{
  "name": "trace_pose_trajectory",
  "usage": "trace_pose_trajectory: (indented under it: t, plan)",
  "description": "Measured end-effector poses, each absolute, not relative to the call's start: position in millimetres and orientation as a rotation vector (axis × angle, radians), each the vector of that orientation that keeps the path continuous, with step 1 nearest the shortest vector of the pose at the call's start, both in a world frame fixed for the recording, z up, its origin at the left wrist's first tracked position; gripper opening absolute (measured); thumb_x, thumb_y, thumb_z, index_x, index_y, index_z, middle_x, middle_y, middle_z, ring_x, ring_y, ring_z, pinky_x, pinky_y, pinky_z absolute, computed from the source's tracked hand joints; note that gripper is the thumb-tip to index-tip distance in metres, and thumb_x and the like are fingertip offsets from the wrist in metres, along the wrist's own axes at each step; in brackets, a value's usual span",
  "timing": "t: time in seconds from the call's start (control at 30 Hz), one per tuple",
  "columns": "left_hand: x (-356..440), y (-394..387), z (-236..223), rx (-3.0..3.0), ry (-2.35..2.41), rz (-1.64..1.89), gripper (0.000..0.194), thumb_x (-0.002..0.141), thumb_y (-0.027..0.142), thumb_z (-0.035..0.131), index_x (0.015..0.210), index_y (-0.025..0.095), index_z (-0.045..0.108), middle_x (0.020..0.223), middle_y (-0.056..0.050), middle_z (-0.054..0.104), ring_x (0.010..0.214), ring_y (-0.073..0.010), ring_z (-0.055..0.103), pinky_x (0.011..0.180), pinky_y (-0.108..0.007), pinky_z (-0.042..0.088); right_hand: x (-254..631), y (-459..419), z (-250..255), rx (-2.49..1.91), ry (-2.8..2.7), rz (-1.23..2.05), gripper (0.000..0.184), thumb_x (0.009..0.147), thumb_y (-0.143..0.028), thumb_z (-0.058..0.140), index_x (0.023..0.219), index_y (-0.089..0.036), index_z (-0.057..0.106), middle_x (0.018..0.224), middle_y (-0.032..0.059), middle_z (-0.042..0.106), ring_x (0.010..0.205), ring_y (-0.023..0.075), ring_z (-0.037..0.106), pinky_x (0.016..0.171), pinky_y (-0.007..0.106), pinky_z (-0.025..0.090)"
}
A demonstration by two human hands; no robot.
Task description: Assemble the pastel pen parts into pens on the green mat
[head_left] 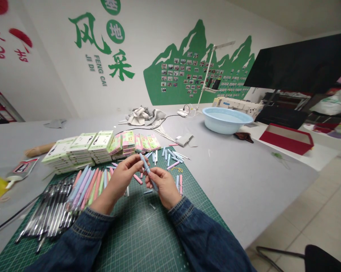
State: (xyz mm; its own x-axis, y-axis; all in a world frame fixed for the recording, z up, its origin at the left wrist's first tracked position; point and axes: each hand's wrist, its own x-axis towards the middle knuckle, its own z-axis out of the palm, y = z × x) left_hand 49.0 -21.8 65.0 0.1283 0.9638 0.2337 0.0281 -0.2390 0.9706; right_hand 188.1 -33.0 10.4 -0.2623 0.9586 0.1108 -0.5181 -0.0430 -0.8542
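Between my two hands is a light blue pen [144, 164], tilted, its upper end leaning to the left. My left hand [125, 174] pinches the pen's upper part. Lower down, the fingers of my right hand [162, 183] are closed around its barrel. Both hands are above a green cutting mat [142, 238]. Loose blue and pink pen parts [169, 158] lie on the mat just beyond them. To the left, pastel pens [88, 185] rest in a row beside a pile of clear pens with black parts [50, 207].
Stacked green-and-white boxes [82, 145] and pink boxes [127, 141] stand behind the mat. Farther back are crumpled cloth [142, 115], a blue basin [227, 120] and a sewing machine [241, 105]. A red box [286, 139] sits at right; a glue tube [21, 170] lies left.
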Motion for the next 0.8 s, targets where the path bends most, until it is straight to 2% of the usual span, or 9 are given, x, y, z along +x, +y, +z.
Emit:
trace_pose_trajectory:
  t: [0.23,0.37,0.43,0.6,0.73,0.8]
  plan:
    - [56.0,-17.2,56.5,1.336,1.026,1.358,0.021,0.067,0.03,0.073,0.083,0.018,0.066,0.072,-0.001,0.064,0.067,-0.0147,0.059,0.06,-0.024,0.047,187.7,-34.1,11.5,-0.605,-0.996,1.593,0.02,0.075,-0.033,0.068,0.082,-0.014,0.064,0.065,0.0001,0.063,0.054,0.0083,0.054,0.053,0.02,0.039]
    - [54.8,-20.6,61.9,1.282,0.933,1.228,0.037,0.073,0.031,0.068,0.107,0.016,0.063,0.092,-0.008,0.068,0.08,-0.0184,0.062,0.066,-0.027,0.049,188.2,-32.9,11.3,-0.577,-0.949,1.7,0.025,0.076,-0.037,0.067,0.082,-0.012,0.065,0.065,0.001,0.062,0.051,0.0071,0.053,0.051,0.019,0.038]
    - [55.1,-21.7,64.5,1.266,0.903,1.218,0.039,0.075,0.031,0.067,0.111,0.019,0.061,0.1,-0.008,0.068,0.085,-0.0187,0.062,0.069,-0.027,0.049,188.5,-32.5,11.4,-0.566,-0.945,1.699,0.026,0.076,-0.037,0.067,0.084,-0.012,0.065,0.065,0.0011,0.062,0.052,0.007,0.053,0.051,0.019,0.038]
    - [57.1,-19.2,63.1,1.256,1.011,1.314,0.024,0.067,0.027,0.074,0.087,0.016,0.068,0.078,-0.003,0.068,0.069,-0.0142,0.061,0.062,-0.022,0.047,189.6,-33.2,12.3,-0.567,-0.937,1.69,0.025,0.076,-0.036,0.068,0.082,-0.012,0.065,0.065,0.0011,0.062,0.052,0.0071,0.054,0.051,0.019,0.039]
    - [56.0,-19.4,65.4,1.165,0.888,1.186,0.038,0.075,0.032,0.067,0.11,0.017,0.064,0.093,-0.009,0.069,0.082,-0.0187,0.063,0.073,-0.029,0.049,189.5,-33.8,13.5,-0.569,-0.922,1.713,0.026,0.076,-0.037,0.068,0.083,-0.012,0.065,0.064,0.0007,0.062,0.051,0.0067,0.053,0.051,0.018,0.039]
    - [55.5,-18.9,65.3,1.157,0.888,1.218,0.039,0.073,0.031,0.069,0.11,0.019,0.064,0.093,-0.007,0.069,0.083,-0.0179,0.063,0.073,-0.029,0.049,189.4,-33.5,13.4,-0.563,-0.929,1.705,0.027,0.077,-0.037,0.067,0.085,-0.012,0.066,0.064,0.0008,0.062,0.052,0.0068,0.053,0.052,0.018,0.039]
